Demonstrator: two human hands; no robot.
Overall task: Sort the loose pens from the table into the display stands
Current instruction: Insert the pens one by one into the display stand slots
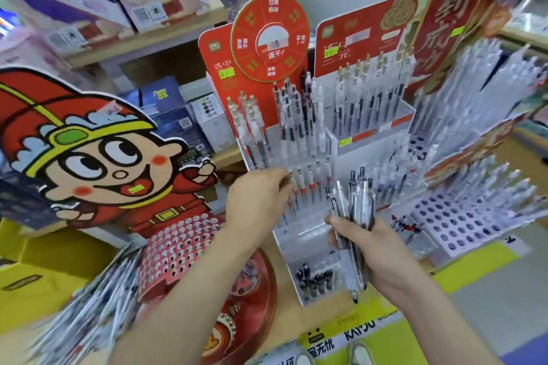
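Shelves [142,47] of boxed stationery fill the background, and a white tiered display stand [296,241] is in front of me, beside a cartoon cardboard figure [103,157]. My right hand [376,249] grips a bundle of loose pens [355,201] with the tips down, I think so that single pens can be drawn from the top. My left hand [255,201] is apart from it and reaches to the stand's middle row with bent fingers. Blur hides whether they pinch a pen.

Clear glossy plastic pens [360,198]; smooth white plastic stand [296,235]; glossy printed card cartoon cutout [89,157]
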